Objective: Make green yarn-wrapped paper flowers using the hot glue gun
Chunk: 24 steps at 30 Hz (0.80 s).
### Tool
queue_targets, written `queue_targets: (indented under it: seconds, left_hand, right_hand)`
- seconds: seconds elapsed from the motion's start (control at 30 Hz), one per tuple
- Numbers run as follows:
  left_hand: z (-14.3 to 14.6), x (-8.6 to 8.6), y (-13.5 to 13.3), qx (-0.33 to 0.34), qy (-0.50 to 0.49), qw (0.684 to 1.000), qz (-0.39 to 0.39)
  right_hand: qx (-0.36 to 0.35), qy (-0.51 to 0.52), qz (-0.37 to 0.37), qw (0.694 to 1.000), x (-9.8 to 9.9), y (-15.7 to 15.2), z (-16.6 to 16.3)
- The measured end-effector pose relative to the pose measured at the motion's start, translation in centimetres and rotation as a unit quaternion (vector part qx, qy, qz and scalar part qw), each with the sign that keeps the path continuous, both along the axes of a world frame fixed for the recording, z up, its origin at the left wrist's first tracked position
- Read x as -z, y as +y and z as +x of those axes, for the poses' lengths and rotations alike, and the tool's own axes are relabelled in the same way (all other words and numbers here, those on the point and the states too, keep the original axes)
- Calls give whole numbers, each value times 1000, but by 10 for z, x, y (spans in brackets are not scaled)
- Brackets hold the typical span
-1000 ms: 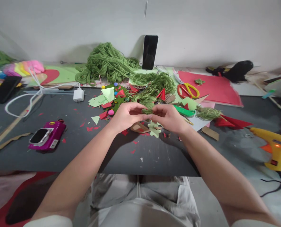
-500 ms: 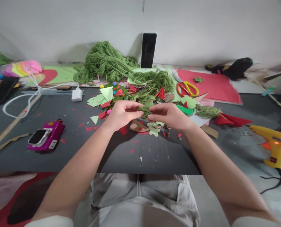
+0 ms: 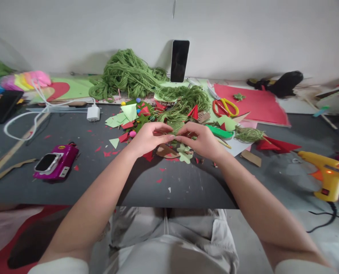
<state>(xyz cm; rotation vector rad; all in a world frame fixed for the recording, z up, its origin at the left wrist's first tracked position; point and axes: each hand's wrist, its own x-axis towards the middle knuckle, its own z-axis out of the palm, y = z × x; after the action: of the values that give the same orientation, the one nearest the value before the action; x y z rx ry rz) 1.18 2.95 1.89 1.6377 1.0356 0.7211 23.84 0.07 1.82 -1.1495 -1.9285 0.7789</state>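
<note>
My left hand [image 3: 150, 139] and my right hand [image 3: 199, 140] meet over the middle of the desk. Thumbs and fingers of both are pinched on a small piece of green yarn [image 3: 175, 132], mostly hidden behind the fingertips. Just past them lies a loose tangle of green yarn [image 3: 193, 99]. Below the fingers are a pale green paper flower [image 3: 184, 153] and a brown cardboard piece [image 3: 167, 151]. A green toothed plastic tool [image 3: 219, 131] lies beside my right hand, and a pink ball [image 3: 132, 134] beside my left.
A large yarn heap [image 3: 128, 74] and a propped phone [image 3: 180, 61] stand at the wall. Scissors [image 3: 225, 107] lie near red paper [image 3: 260, 104]. A yellow glue gun [image 3: 327, 173] is at right; a purple device [image 3: 56, 163] and white charger [image 3: 93, 113] at left.
My hands have drawn closer together, the right one shifting left. The small yarn piece, plainly visible before, is now mostly covered by my fingers. More of the green toothed tool shows.
</note>
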Motion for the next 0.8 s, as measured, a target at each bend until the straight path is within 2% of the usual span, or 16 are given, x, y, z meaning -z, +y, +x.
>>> queue_targets:
  seconds: [0.13,0.23,0.37,0.53,0.67,0.8]
  left_hand:
    - [-2,3,-1,67,17,996,-52]
    - [1,4,-6,119,47,990,-66]
    - [11,0,-16,186,53,981,-14]
    - [22,-4,-26,260,101,958,64]
    - [23,-4,-26,261,127,946,144]
    - [21,-3,-25,234,126,957,117]
  right_hand:
    - [-36,-28,-96,994,-4,-2,7]
    - [-69,-57,-136,987,-8,-8,17]
    - [-103,-53,-160,980,-15,-24,29]
    - [-82,-11,-186,979,-20,-52,34]
    - [-61,-10,-183,981,-14,-63,32]
    - [-34,2,-172,984,-7,-63,25]
